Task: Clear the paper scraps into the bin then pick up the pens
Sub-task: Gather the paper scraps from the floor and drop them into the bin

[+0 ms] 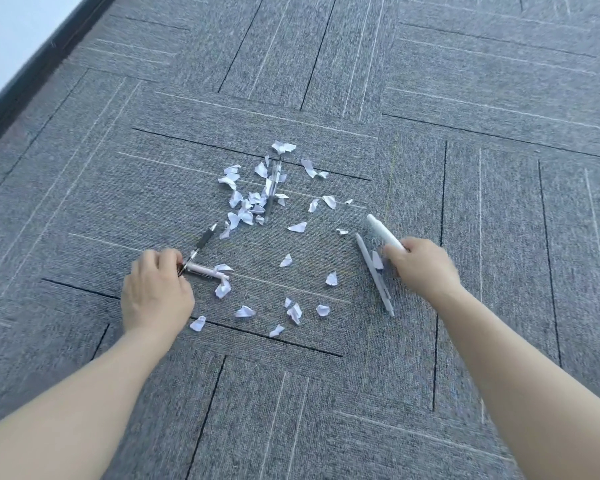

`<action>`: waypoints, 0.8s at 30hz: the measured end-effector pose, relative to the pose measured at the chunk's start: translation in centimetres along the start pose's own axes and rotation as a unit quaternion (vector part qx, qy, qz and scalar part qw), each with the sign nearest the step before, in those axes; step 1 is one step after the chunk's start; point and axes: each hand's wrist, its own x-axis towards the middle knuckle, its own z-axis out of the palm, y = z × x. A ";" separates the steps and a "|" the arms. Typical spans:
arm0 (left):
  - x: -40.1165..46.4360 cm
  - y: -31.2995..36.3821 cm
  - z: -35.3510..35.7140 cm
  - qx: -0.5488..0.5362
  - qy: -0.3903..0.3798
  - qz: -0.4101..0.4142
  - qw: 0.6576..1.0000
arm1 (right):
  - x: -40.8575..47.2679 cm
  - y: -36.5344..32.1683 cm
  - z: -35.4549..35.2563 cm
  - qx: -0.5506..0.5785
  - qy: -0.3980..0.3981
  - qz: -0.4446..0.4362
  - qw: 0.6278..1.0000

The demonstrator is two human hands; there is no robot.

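Several white paper scraps point(245, 211) lie scattered on the grey carpet. My left hand point(155, 289) has its fingers closed around the ends of a black pen point(201, 242) and a pale pink pen point(205, 270). My right hand point(425, 266) grips one end of a white pen point(383, 230). A grey pen point(374, 273) lies on the carpet just left of that hand. A clear pen point(272, 187) rests among the scraps further away. No bin is in view.
Grey carpet tiles point(465, 98) with dark and light lines fill the floor. A dark skirting board point(32, 69) and a pale wall run along the upper left corner.
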 end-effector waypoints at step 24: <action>1.9 5.3 1.4 0.035 -0.060 0.105 0.992 | -1.4 -2.2 1.6 -0.047 0.101 -0.147 0.983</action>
